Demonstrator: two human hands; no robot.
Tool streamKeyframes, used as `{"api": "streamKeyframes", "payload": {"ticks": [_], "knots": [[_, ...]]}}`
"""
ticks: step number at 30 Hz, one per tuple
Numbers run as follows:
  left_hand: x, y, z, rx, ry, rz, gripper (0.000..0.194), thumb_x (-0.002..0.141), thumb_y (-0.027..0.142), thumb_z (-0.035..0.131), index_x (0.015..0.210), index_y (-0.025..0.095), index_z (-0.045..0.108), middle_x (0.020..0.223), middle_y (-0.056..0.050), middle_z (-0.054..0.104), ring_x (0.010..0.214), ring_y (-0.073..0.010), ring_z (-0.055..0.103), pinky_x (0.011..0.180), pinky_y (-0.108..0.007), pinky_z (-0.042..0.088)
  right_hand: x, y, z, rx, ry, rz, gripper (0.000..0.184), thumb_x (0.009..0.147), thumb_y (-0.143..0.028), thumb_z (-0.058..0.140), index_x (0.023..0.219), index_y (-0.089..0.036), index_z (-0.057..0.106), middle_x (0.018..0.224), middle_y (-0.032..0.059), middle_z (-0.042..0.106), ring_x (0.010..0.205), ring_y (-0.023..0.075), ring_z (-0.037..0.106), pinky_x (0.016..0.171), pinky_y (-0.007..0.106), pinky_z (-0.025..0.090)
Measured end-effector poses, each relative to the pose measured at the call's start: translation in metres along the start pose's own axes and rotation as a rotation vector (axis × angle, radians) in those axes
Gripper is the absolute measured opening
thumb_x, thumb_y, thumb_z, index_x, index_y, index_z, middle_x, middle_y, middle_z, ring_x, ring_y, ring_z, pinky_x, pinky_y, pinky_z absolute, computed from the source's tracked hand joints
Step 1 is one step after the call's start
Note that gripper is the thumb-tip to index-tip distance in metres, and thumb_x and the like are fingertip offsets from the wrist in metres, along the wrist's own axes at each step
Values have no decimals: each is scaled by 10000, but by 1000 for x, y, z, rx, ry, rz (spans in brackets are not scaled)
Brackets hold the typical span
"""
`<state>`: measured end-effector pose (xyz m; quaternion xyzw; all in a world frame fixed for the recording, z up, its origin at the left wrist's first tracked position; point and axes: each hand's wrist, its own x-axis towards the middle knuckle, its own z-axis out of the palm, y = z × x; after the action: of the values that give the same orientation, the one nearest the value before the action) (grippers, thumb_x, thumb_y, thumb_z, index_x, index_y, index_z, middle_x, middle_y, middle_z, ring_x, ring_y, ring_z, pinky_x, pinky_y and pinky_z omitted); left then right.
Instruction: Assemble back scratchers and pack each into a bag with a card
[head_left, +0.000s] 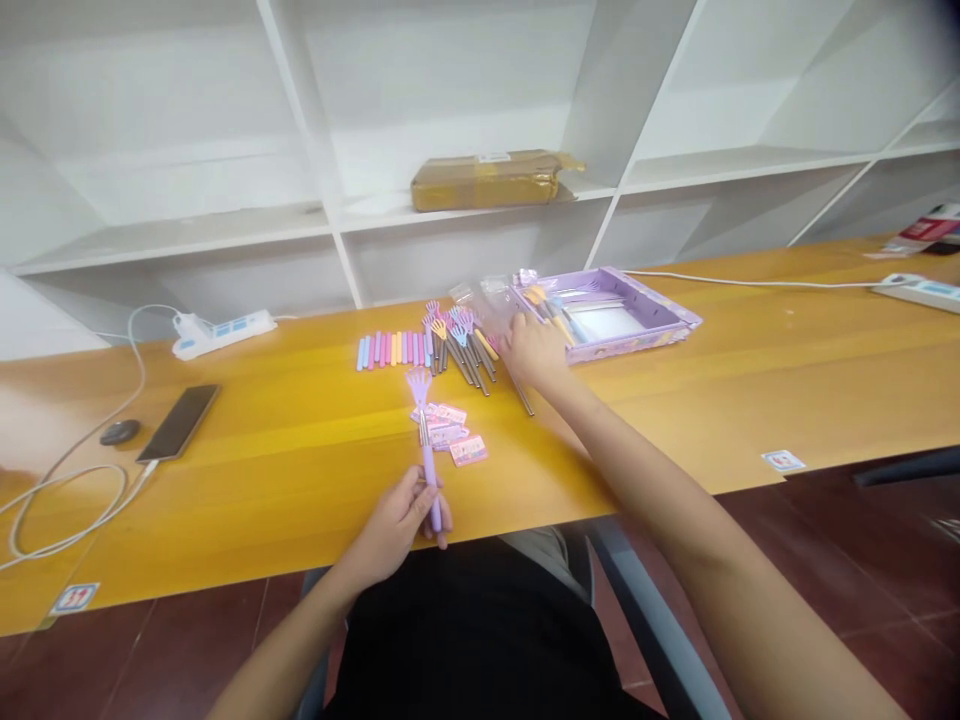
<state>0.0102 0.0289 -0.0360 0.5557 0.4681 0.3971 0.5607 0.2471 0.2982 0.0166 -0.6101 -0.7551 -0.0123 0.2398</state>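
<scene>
My left hand (415,510) is wrapped round the purple handle of a telescopic back scratcher (428,460), whose hand-shaped head points away from me. Beneath its metal shaft lie several small pink printed cards (447,425). Farther off, my right hand (536,350) reaches to a clear plastic bag (491,300), its fingers curled in at the bag's edge; the fingertips are partly hidden. A dark metal rod (523,397) sticks out below that hand. Left of it lies a pile of back scratchers (461,345) with coloured heads, beside a row of coloured handle sleeves (394,349).
A purple tray (660,325) holds more scratcher parts at the right. To the left are a phone (178,423) with its cable, a round black object (120,432) and a power strip (225,333). A taped cardboard box (487,182) rests on the shelf behind.
</scene>
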Motion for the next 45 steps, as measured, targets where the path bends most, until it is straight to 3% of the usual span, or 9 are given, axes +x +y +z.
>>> {"api": "streamKeyframes", "payload": {"ticks": [5,12,17,23,28,34,37,41,45], "knots": [[-2,1,2,48,43,27,362,1162,554,451,1158,199,524,833,-5,719,714,-171,700,756,-335,528,10,21,35,-68,-26,122,570,1044,-437,644,1368,24,560,1366,400,644,1211,452,686,1028,494,475],[-3,-1,0,71,47,20,379,1153,553,478,1283,198,507,865,-13,730,729,-178,700,759,-340,532,12,40,40,9,13,142,457,996,-292,647,1364,-32,574,1291,315,721,1243,397,664,1086,474,442],[-4,-2,2,73,99,22,504,1146,557,492,1483,186,435,866,-9,722,732,-179,683,762,-345,535,13,40,29,118,116,153,378,1012,-201,513,1351,-76,624,1289,274,727,1187,367,668,1023,463,473],[-4,-1,4,-10,161,38,782,1148,556,473,1758,268,77,994,-34,752,651,-157,696,712,-334,542,11,37,-17,369,265,118,300,1043,-269,497,1271,-150,650,1168,163,735,908,262,715,868,416,560],[-5,-1,2,91,58,68,468,1142,518,471,1347,174,713,943,-63,736,687,-158,686,690,-298,519,-77,-5,-43,1134,228,66,279,1017,-467,704,1167,-256,600,902,-2,663,471,118,535,437,279,421],[-9,0,0,181,-5,194,567,1129,598,425,1015,165,771,875,-71,715,770,-198,671,732,-305,514,-225,-65,-15,1499,-381,70,326,1057,-547,696,1073,-289,498,631,-69,627,473,163,590,454,280,497],[-9,1,0,284,27,277,608,1106,653,449,898,172,757,838,-69,712,820,-219,657,815,-331,505,-244,-71,1,1462,-461,-51,286,1075,-490,681,1010,-273,506,729,-36,651,573,163,638,567,303,543],[-7,-1,1,412,155,173,492,1045,596,632,819,173,741,764,-27,675,722,-182,561,724,-308,436,-239,-65,6,1392,-336,-141,250,1044,-400,728,935,-250,561,895,9,633,700,155,603,633,296,507],[-6,1,1,455,140,119,497,1072,538,608,758,177,743,679,-3,636,658,-163,532,696,-303,418,-233,-63,0,1503,-410,-122,261,1040,-453,737,971,-250,588,979,30,643,817,180,638,730,317,549]]}}
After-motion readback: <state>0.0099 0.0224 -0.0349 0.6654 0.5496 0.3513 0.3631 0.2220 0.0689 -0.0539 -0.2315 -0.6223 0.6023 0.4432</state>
